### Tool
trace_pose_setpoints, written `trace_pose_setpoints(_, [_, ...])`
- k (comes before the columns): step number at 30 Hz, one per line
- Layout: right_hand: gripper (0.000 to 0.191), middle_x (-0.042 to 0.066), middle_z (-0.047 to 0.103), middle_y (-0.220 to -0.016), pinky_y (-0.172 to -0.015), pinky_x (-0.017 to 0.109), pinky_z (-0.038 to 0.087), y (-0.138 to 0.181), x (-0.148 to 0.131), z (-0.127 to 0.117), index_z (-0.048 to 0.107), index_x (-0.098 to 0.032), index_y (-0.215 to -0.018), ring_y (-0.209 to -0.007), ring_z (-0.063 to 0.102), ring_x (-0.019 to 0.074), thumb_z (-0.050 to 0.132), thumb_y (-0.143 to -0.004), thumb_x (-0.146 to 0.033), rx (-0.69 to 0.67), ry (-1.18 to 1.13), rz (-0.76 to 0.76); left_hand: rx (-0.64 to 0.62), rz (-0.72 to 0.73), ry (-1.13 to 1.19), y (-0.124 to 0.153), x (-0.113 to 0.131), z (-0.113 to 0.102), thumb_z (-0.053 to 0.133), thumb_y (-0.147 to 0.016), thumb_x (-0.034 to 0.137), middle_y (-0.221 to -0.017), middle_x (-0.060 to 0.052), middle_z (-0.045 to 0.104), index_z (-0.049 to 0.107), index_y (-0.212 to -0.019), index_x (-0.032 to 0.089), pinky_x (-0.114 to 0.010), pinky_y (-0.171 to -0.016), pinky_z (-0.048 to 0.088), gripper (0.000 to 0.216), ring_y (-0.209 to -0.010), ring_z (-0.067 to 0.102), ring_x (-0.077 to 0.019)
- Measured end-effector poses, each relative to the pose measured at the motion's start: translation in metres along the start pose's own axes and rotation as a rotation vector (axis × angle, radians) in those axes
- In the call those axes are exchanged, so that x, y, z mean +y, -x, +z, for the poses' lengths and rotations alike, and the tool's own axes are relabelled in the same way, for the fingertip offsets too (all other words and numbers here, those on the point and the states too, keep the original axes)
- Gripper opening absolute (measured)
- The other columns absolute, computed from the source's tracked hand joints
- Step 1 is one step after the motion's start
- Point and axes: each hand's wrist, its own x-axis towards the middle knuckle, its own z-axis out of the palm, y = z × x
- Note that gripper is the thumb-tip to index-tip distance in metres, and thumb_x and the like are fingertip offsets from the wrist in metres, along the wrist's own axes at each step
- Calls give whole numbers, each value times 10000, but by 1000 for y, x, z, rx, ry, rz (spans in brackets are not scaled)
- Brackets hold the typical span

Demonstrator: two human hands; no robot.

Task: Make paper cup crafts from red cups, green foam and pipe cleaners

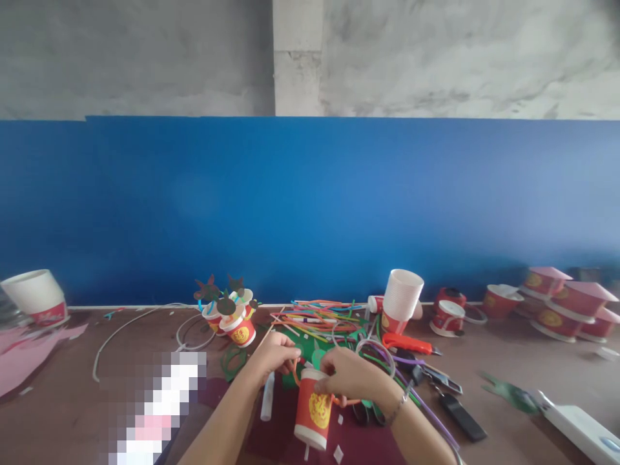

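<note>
A red paper cup [314,408] with a gold emblem and white rim stands upside down near the table's front edge. My right hand [352,374] is closed over its top, pinching an orange straw [345,402] that bends out beside the cup. My left hand [274,354] is closed just left of the cup's top, its fingers pinched on the same orange straw where it loops up. A white tube [267,397] lies on the table under my left wrist.
A heap of coloured straws [317,318] lies behind the hands. Finished cups with green paper leaves [231,309] stand left of it. A stack of white cups [400,298], an orange utility knife [409,343], scissors [438,378] and more red cups [557,300] are at the right. The blue wall [310,206] backs the table.
</note>
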Motion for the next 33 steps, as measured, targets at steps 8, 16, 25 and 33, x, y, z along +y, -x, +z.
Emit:
trace_pose_setpoints(8, [78, -16, 609, -650, -563, 226, 279, 5, -16, 5, 585, -186, -607, -618, 507, 115, 540, -648, -137, 353, 278, -262, 89, 168, 76, -1, 5, -4, 630, -650, 315, -399, 65, 464, 559, -570, 154, -201, -421, 249, 193, -373, 353, -57])
trace_pose_setpoints(16, [91, 4, 638, -736, -624, 230, 299, 3, -16, 8, 567, -194, -623, -721, 558, 147, 520, -675, -134, 394, 305, -311, 159, 279, 139, -2, 9, -1, 654, -652, 320, -538, 41, 570, 624, -753, 149, -201, -457, 314, 201, -434, 440, -74])
trace_pose_setpoints(25, [147, -5, 642, -760, -675, 222, 366, 3, -18, 10, 595, -210, -675, -767, 583, 152, 501, -696, -99, 382, 246, -395, 181, 353, 120, -3, 11, 1, 644, -642, 353, -561, 7, 610, 657, -652, 138, -224, -538, 377, 215, -534, 515, -115])
trace_pose_setpoints(33, [330, 110, 602, -1098, -803, 344, 436, 0, 1, -19, 558, -180, -1124, -1001, 563, 246, 484, -824, -294, 893, 191, -162, 307, 382, 141, -6, 8, -5, 615, -648, 376, -533, 15, 569, 603, -582, 155, -230, -530, 359, 231, -532, 497, -122])
